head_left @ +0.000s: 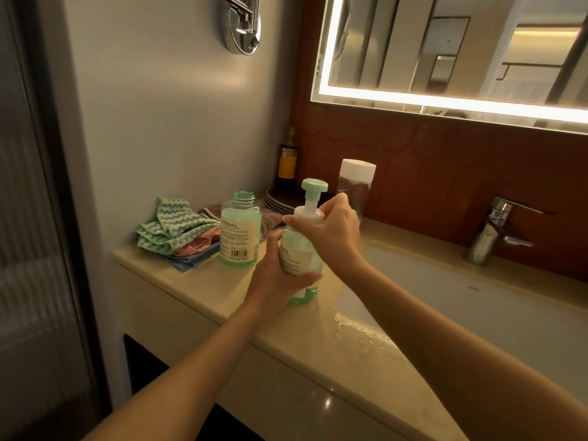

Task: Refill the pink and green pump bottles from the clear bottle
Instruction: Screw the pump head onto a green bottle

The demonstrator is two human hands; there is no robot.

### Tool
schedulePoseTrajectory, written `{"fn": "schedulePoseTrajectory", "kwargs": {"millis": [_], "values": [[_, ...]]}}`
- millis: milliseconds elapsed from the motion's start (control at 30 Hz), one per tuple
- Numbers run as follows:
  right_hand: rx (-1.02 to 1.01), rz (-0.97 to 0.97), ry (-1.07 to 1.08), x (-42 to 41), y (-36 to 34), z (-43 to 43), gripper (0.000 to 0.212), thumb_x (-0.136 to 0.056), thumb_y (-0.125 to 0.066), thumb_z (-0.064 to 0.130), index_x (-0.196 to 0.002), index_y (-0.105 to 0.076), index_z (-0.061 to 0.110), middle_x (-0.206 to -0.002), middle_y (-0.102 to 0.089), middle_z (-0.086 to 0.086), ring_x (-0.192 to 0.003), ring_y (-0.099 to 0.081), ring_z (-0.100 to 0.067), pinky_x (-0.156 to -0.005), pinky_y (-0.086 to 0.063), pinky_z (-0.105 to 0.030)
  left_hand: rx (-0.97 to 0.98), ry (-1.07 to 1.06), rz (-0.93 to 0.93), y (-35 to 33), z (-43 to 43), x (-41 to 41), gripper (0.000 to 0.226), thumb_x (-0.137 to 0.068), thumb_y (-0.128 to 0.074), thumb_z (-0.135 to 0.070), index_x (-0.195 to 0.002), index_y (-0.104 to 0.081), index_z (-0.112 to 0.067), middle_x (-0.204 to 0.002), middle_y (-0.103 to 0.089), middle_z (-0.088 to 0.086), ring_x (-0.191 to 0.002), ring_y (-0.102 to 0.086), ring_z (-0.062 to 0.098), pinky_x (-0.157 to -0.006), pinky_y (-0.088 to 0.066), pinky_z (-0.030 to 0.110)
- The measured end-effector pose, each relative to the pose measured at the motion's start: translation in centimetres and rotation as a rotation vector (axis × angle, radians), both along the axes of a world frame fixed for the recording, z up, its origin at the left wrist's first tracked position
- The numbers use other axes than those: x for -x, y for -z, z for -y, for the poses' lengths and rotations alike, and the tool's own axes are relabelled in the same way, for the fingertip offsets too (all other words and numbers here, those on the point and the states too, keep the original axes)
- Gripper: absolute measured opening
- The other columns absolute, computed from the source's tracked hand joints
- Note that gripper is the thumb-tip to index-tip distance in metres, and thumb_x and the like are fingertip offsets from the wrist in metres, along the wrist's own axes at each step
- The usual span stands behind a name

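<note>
The left hand (280, 268) holds the green pump bottle (302, 265) on the bench (197, 281); the right hand (334, 227) pinches its pump collar (308, 214). The wet bench could make it slip and spill.

Left hand (280, 275) wraps green pump bottle (302, 265) body on counter (197, 281); right hand (334, 230) pinches its white collar (307, 214). Left of that bottle: open green bottle (241, 230), uncapped. Behind it: clear bottle (354, 189), capped.
</note>
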State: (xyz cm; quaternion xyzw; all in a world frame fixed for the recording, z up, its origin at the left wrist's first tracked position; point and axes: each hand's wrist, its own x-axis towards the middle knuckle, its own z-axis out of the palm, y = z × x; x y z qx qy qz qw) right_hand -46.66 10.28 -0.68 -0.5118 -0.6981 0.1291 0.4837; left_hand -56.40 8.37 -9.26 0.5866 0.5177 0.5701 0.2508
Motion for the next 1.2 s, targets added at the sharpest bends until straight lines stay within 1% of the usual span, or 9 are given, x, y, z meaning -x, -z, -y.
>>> {"fn": "schedulePoseTrajectory", "kwargs": {"millis": [100, 200, 300, 533, 633, 800, 900, 1033, 1200], "values": [[0.011, 0.076, 0.014, 0.1, 0.3, -0.1, 0.059, -0.070, -0.066, 0.061, -0.106, -0.043, 0.020, -0.105, -0.049, 0.001, -0.098, -0.046, -0.016, -0.088, -0.047, -0.037, 0.006, -0.003, -0.004, 0.0, 0.0, -0.1, 0.091, -0.063, -0.082, -0.030, -0.134, -0.025, -0.031, -0.127, -0.050, -0.009, -0.114, -0.048, 0.010, -0.095, -0.044, 0.028], [0.142, -0.080, -0.265, -0.6, 0.8, 0.1, 0.064, -0.084, -0.059, 0.044, -0.137, -0.035, 0.020, -0.136, -0.043, -0.002, -0.123, -0.043, -0.020, -0.102, -0.042, -0.045, -0.002, -0.003, 0.005, 0.0, 0.0, 0.0, 0.090, -0.062, -0.083, -0.030, -0.133, -0.027, -0.031, -0.125, -0.052, -0.006, -0.114, -0.050, 0.013, -0.096, -0.047, 0.034], [0.086, -0.093, -0.343, -1.3, 1.0, 0.3, 0.046, -0.086, -0.062, 0.026, -0.129, -0.049, 0.015, -0.120, -0.056, 0.000, -0.109, -0.052, -0.014, -0.096, -0.048, -0.038, -0.009, -0.003, 0.008, 0.1, 0.0, 0.0, 0.088, -0.063, -0.082, -0.029, -0.133, -0.027, -0.031, -0.123, -0.052, -0.007, -0.112, -0.050, 0.011, -0.092, -0.047, 0.029], [0.000, -0.014, 0.013, 0.1, 0.8, 0.1, 0.051, -0.066, -0.076, 0.049, -0.092, -0.040, 0.024, -0.090, -0.047, 0.009, -0.091, -0.051, -0.014, -0.087, -0.049, -0.042, 0.004, 0.005, 0.003, -0.1, 0.1, -0.1, 0.091, -0.064, -0.082, -0.027, -0.135, -0.026, -0.031, -0.120, -0.048, -0.015, -0.109, -0.045, 0.005, -0.088, -0.041, 0.020], [0.005, 0.049, 0.036, 0.0, 0.5, 0.2, 0.055, -0.067, -0.073, 0.055, -0.098, -0.040, 0.023, -0.095, -0.046, 0.007, -0.094, -0.047, -0.014, -0.090, -0.047, -0.040, 0.012, 0.007, 0.007, -0.2, 0.2, -0.1, 0.091, -0.064, -0.082, -0.027, -0.136, -0.025, -0.030, -0.120, -0.047, -0.016, -0.110, -0.044, 0.004, -0.089, -0.039, 0.020], [0.146, -0.083, -0.289, -0.7, 0.4, 0.6, 0.058, -0.086, -0.060, 0.035, -0.136, -0.038, 0.015, -0.134, -0.046, -0.004, -0.121, -0.047, -0.021, -0.099, -0.046, -0.038, 0.008, -0.003, 0.013, -0.4, 0.4, -0.1, 0.089, -0.063, -0.082, -0.028, -0.133, -0.027, -0.031, -0.115, -0.049, -0.015, -0.105, -0.046, 0.003, -0.081, -0.039, 0.016], [0.081, -0.020, -0.242, -0.8, 0.5, 0.4, 0.046, -0.084, -0.063, 0.034, -0.123, -0.050, 0.014, -0.120, -0.054, -0.005, -0.111, -0.052, -0.021, -0.093, -0.049, -0.036, 0.007, 0.007, 0.014, -0.4, 0.5, -0.2, 0.089, -0.064, -0.082, -0.027, -0.134, -0.027, -0.031, -0.115, -0.047, -0.016, -0.105, -0.044, 0.003, -0.078, -0.038, 0.011], [0.063, 0.004, -0.123, -0.5, 0.3, -0.4, 0.045, -0.074, -0.072, 0.044, -0.105, -0.048, 0.022, -0.102, -0.048, 0.006, -0.105, -0.050, -0.020, -0.093, -0.048, -0.042, 0.021, 0.031, -0.001, -0.6, 0.5, -0.3, 0.090, -0.066, -0.081, -0.026, -0.137, -0.025, -0.030, -0.122, -0.045, -0.015, -0.113, -0.041, 0.004, -0.091, -0.038, 0.020], [0.035, 0.049, -0.087, -0.8, 0.2, -0.3, 0.052, -0.075, -0.071, 0.042, -0.116, -0.052, 0.016, -0.100, -0.043, 0.009, -0.108, -0.048, -0.020, -0.095, -0.045, -0.044, 0.005, 0.051, 0.047, -0.8, 0.9, -0.3, 0.085, -0.067, -0.077, -0.039, -0.136, -0.029, -0.031, -0.126, -0.048, -0.011, -0.116, -0.045, 0.007, -0.093, -0.043, 0.024]]}}
